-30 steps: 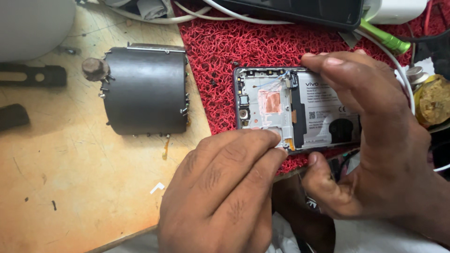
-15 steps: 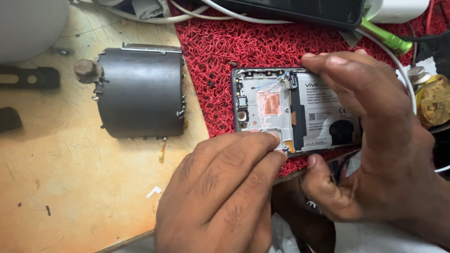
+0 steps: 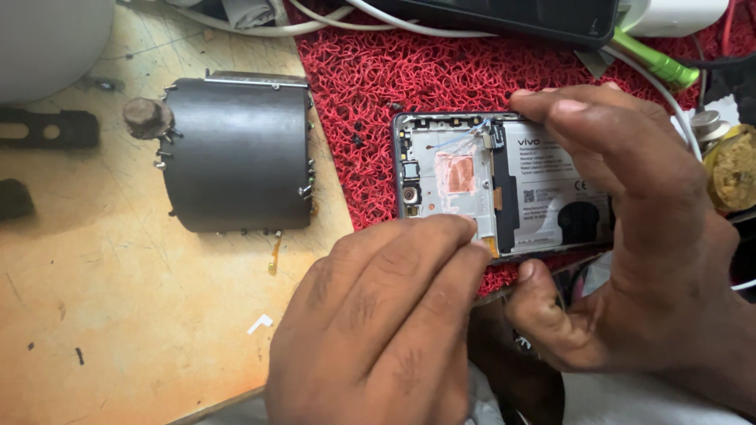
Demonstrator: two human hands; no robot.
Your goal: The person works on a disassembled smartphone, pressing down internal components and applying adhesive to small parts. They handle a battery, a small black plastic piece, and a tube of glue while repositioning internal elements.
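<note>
We work at a worn wooden bench [image 3: 118, 315], its pale top scratched and stained, with a red looped mat [image 3: 354, 86] laid over the far right half. At the far left we see the curved edge of a pale grey round object [image 3: 47, 43], and below it two small black pieces lying on the wood. Further right sits a dark metal curved sheet [image 3: 236, 153], with tiny screws clinging along its edges and a brownish knob [image 3: 147, 118] at its left corner. A small white scrap [image 3: 261, 323] lies on the wood near us.

Our left hand [image 3: 378, 323] comes up from the near edge, fingers bunched close together, the fingertips pressed at the lower edge of the opened phone [image 3: 504, 185]; whether anything is pinched between them we cannot tell. The phone lies flat on the red mat, back cover off, showing a silver shield with a copper-coloured patch [image 3: 461, 173] on its left part and a pale battery [image 3: 551, 181] to the right.

Our right hand [image 3: 630, 236] clasps the phone's right end, fingers arched over the far edge and the thumb hooked under the near edge, steadying it on the mat.

Beyond the phone, white cables [image 3: 378, 20] run along the far side, a black flat device [image 3: 504, 16] rests at the far edge, and a green tool handle [image 3: 654, 59] points toward the right. At the far right edge a yellowish lump [image 3: 732, 177] sits.
</note>
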